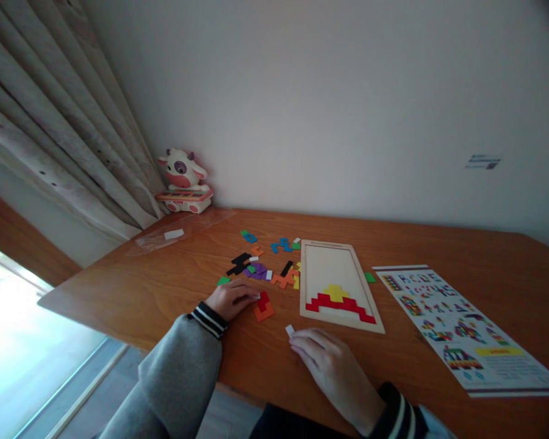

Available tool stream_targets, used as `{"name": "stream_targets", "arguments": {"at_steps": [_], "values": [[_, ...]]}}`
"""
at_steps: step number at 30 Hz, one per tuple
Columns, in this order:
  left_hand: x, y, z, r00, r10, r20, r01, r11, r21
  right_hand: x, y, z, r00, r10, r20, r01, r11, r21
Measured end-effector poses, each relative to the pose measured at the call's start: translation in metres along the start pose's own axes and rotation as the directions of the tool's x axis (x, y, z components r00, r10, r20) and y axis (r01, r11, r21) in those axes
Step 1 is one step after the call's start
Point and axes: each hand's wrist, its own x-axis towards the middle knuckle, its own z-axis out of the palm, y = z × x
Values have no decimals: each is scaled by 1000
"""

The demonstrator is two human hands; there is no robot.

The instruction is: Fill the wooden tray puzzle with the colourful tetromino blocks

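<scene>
On worktop (174,292), left of puzzle tray (376,322), we are resting left hand (231,299), fingers loosely curled, touching red piece (263,299); right hand (336,369) fingers relaxed, tips at white piece (290,330). Pieces judged light, stiff, thin; we are favouring edge pinch.

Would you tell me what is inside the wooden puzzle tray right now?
Inside the wooden puzzle tray, red pieces form a stepped band near the front, with yellow pieces on top. The rest shows bare board. What lies beneath those pieces is covered.
</scene>
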Motion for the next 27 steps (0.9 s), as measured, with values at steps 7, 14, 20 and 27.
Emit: {"name": "stream_targets", "arguments": {"at_steps": [7,14,20,27], "values": [[2,12,7,1000,-7,-12,7,1000,0,6,-2,0,1000,-30,5,30,999,-38],[8,31,13,995,52,82,-43,994,-98,-5,4,-9,996,88,16,-89,976,198],[36,56,30,997,-72,29,78,946,-316,-15,18,-23,976,217,37,-220,964,146],[83,88,86,1000,-4,-3,3,974,-227,-25,35,-35,975,210,67,-217,969,115]]}}
